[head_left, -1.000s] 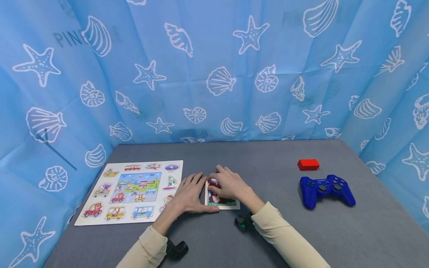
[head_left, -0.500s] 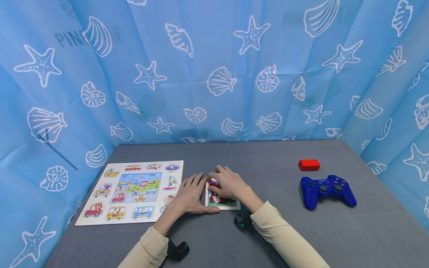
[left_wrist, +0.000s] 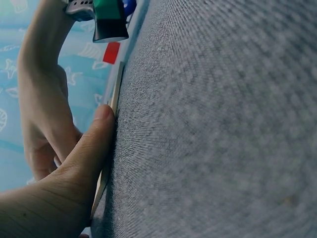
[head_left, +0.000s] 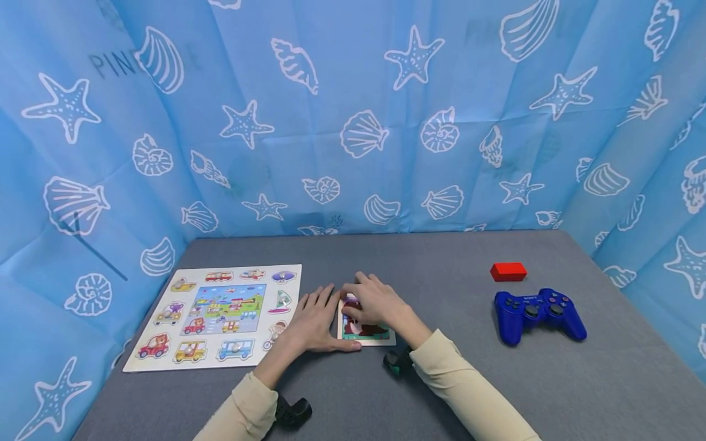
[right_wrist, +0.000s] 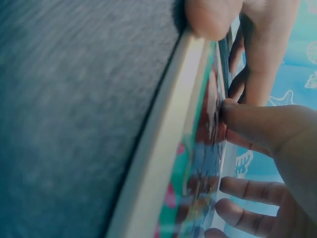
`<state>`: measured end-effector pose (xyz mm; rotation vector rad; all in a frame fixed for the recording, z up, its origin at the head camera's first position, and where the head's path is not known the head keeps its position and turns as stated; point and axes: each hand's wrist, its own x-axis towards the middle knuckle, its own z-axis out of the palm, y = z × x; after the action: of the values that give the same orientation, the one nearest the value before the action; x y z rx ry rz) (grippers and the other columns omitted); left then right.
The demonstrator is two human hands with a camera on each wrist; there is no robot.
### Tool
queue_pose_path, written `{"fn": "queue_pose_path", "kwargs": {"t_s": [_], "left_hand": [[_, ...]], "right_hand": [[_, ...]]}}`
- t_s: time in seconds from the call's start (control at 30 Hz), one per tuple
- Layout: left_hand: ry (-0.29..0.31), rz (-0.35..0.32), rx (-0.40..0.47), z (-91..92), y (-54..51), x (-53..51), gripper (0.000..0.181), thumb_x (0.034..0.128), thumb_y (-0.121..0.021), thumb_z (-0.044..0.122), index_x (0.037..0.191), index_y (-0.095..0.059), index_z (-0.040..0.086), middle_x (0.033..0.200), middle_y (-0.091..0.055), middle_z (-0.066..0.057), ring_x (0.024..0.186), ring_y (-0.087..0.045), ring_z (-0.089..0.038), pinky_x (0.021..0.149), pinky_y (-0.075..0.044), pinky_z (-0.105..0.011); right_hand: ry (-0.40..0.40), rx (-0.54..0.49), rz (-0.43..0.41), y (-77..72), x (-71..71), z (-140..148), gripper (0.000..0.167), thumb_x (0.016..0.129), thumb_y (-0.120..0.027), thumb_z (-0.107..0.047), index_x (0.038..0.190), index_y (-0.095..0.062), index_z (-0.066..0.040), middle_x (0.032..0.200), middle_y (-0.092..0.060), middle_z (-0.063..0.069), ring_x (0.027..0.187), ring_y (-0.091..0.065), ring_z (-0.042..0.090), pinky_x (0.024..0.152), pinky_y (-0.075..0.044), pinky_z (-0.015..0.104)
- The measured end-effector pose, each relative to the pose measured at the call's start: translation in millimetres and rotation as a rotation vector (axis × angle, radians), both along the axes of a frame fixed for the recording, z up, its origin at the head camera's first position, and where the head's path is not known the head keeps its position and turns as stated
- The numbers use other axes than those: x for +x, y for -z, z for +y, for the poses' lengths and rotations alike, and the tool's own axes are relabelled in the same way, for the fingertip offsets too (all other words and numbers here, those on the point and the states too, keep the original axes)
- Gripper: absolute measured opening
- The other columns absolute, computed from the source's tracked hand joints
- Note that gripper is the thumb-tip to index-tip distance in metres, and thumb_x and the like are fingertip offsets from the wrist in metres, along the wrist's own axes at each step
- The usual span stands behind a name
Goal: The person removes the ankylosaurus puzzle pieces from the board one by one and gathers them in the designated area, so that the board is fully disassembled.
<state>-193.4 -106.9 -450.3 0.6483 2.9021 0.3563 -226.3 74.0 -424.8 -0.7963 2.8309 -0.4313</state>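
A small framed picture puzzle (head_left: 365, 329) with a pale border lies flat on the grey table. Along its left side rests my left hand (head_left: 315, 324), fingers spread and thumb reaching across the near left corner; in the left wrist view the thumb (left_wrist: 94, 144) touches the pale edge. Over the puzzle's upper part is my right hand (head_left: 377, 301), its fingers bent. The right wrist view shows the right thumb (right_wrist: 252, 119) touching the picture surface (right_wrist: 200, 163), other fingers near the far edge. Whether those fingers pinch a piece is hidden.
A large white puzzle board (head_left: 220, 361) with vehicle pieces lies at the left. On the right are a red block (head_left: 508, 272) and a blue game controller (head_left: 537, 312). Behind the table hangs a blue curtain (head_left: 325, 141) with shells and starfish.
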Motion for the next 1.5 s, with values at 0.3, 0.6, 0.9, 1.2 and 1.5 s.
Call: {"fn": "queue_pose_path", "kwargs": {"t_s": [0.3, 0.6, 0.9, 1.2, 1.5], "left_hand": [[-0.007, -0.015, 0.016, -0.5, 1.7, 0.3, 0.116, 0.0759, -0.073, 0.077, 0.161, -0.03, 0.011, 0.168, -0.028, -0.019, 0.155, -0.028, -0.043, 0.123, -0.025, -0.064], [-0.009, -0.01, 0.024, -1.3, 3.6, -1.1, 0.116, 0.0759, -0.073, 0.076, 0.161, -0.03, 0.011, 0.168, -0.028, -0.019, 0.155, -0.028, -0.043, 0.123, -0.025, -0.064], [-0.006, -0.015, 0.032, -1.6, 2.4, -0.9, 0.114, 0.0763, -0.073, 0.076, 0.161, -0.031, 0.012, 0.168, -0.028, -0.019, 0.155, -0.028, -0.043, 0.123, -0.025, -0.064], [-0.01, -0.021, 0.035, -0.8, 1.8, -0.6, 0.114, 0.0759, -0.073, 0.076, 0.161, -0.03, 0.013, 0.168, -0.028, -0.019, 0.155, -0.027, -0.044, 0.123, -0.025, -0.064], [-0.014, -0.018, 0.041, -0.8, 3.0, -0.6, 0.116, 0.0751, -0.075, 0.075, 0.161, -0.03, 0.012, 0.167, -0.029, -0.019, 0.155, -0.028, -0.044, 0.123, -0.025, -0.063]], "right_hand": [[0.013, -0.047, -0.075, 1.5, -2.3, 1, 0.031, 0.096, -0.071, -0.042, 0.12, -0.068, -0.022, 0.124, -0.056, 0.01, 0.101, -0.052, 0.025, 0.079, -0.054, 0.048], [0.013, -0.049, -0.08, 4.3, -5.3, -1, 0.039, 0.092, -0.075, -0.047, 0.118, -0.064, -0.021, 0.118, -0.054, 0.009, 0.097, -0.049, 0.023, 0.073, -0.05, 0.042], [-0.011, -0.096, -0.055, 3.7, -1.5, 1, 0.047, 0.093, -0.075, -0.044, 0.128, -0.063, -0.015, 0.118, -0.059, 0.008, 0.098, -0.052, 0.023, 0.075, -0.052, 0.043], [-0.04, -0.155, -0.025, 6.3, -1.0, 4, 0.046, 0.092, -0.077, -0.038, 0.128, -0.065, -0.011, 0.12, -0.064, 0.01, 0.104, -0.058, 0.026, 0.085, -0.055, 0.048], [-0.074, -0.259, -0.083, 2.1, -0.2, 12, 0.041, 0.093, -0.077, -0.021, 0.13, -0.068, -0.007, 0.113, -0.066, 0.011, 0.095, -0.06, 0.02, 0.078, -0.053, 0.039]]}}
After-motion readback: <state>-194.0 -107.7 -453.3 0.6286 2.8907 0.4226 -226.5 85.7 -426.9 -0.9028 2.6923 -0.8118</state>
